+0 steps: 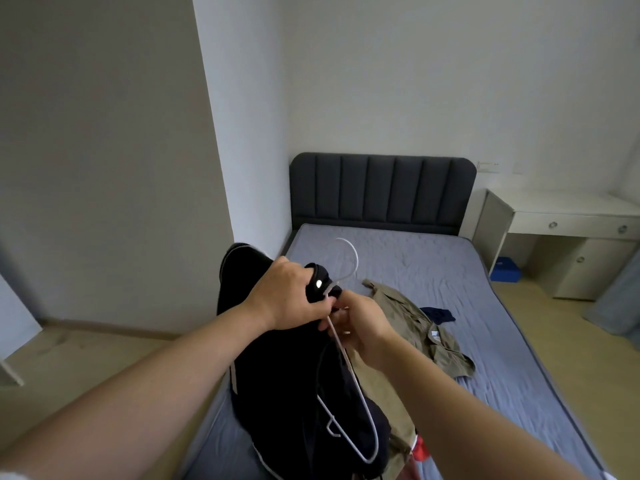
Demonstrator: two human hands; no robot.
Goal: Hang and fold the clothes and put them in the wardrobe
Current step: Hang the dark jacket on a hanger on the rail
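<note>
Fingers (313, 282) of both hands grip a dark garment (277, 375) on a white hanger (349, 368).

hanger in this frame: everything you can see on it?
The hanger is thin and white, plastic or coated wire by the look. It has a curved hook on top, one slim shoulder bar sloping down toward the camera, and a small notch near its rounded lower end. It is tilted above the bed. The right hand pinches the bar below the neck. The left hand grips the dark garment, which hides the other shoulder.
</note>
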